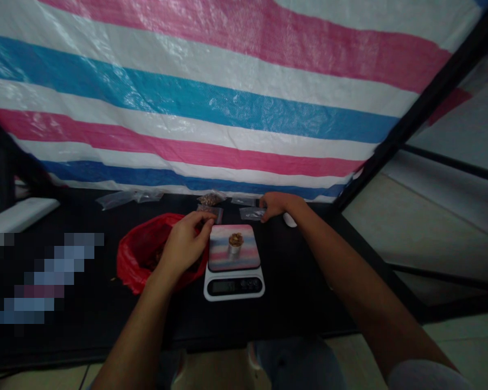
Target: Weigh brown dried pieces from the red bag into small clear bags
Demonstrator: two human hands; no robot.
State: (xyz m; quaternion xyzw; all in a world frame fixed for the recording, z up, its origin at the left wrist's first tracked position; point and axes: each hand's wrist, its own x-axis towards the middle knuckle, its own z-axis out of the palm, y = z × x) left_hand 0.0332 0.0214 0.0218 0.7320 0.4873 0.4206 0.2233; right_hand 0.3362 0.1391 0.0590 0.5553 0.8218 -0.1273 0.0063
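Note:
My left hand (187, 238) reaches over the right side of a red plastic bag (132, 260) with dark contents. Its fingers are loosely bent, thumb a little apart, the tips close to a small clear zip bag (217, 212). At the back of the table, my right hand (280, 204) has thumb and fingers apart at the right edge of a flat clear plastic bag (250, 214). Between my forearms stands a white kitchen scale (233, 295) with a striped platform. A small silvery cup (235, 249) heaped with brown pieces stands on it. The display's figures are unreadable.
Behind the scale lie a clear bag of brown bits (211, 199) and another flat bag (243, 201). More clear plastic (130, 199) lies back left. A white rounded object (289, 219) is beside my right wrist. A striped sheet (211, 97) hangs behind the black table (301, 303).

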